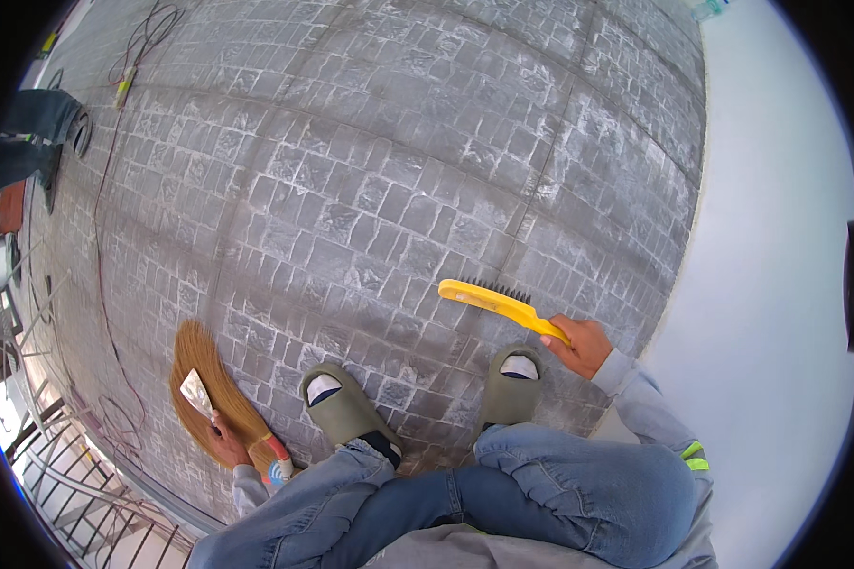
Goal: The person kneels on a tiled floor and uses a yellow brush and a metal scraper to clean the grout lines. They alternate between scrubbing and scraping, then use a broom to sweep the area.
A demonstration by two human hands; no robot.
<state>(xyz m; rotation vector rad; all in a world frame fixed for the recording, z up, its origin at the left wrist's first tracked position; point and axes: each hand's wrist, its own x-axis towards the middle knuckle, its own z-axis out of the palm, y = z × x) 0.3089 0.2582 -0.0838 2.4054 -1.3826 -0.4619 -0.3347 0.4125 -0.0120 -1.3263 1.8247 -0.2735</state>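
My right hand [579, 347] is closed round the handle of a yellow wire brush [489, 299], its dark bristles pointing away from me above the paving. At the left, my left hand [226, 442] grips a putty knife [196, 393] with a pale, smeared metal blade. That hand and the blade overlap a straw broom [194, 356] with brown fibres and a red band near its handle end. Whether my left hand touches the broom, I cannot tell.
Grey stone-patterned paving [370, 209] with whitish residue spreads ahead. A white wall [769, 247] runs along the right. A dark cable [100, 237] trails down the left side. Another person's trouser leg [38, 119] stands at far left, above metal railings [66, 507]. My green slides [351, 406] rest on the paving.
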